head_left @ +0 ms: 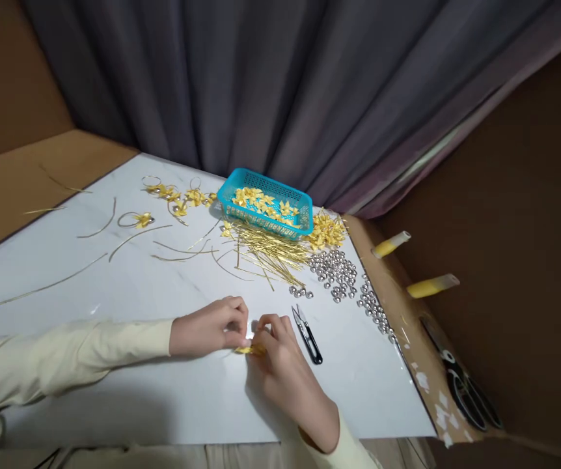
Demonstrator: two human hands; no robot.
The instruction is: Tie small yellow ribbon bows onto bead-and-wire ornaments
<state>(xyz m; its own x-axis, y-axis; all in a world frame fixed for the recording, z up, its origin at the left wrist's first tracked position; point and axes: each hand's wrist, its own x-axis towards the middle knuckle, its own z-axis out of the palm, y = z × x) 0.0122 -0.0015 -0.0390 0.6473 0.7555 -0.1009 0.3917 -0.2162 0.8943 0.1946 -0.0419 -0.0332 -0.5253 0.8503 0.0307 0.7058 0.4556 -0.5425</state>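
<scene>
Low over the front of the white board, my left hand (217, 327) and my right hand (280, 355) meet at a small yellow ribbon flower (250, 350). Both hands are closed, with fingertips pinching the flower between them. Part of it is hidden behind the right fingers. Thread snips (307, 335) with black handles lie just right of my right hand. Beyond the hands are a pile of gold wire strips (271, 251) and many silver beads (336, 273).
A blue basket (265, 225) with yellow ribbon flowers stands at the back, beside another flower heap (328, 231). Finished-looking wire loops with flowers (142, 220) lie back left, near loose wires (97, 228). Large scissors (466, 391) and two yellow tubes (431, 286) are at the right edge.
</scene>
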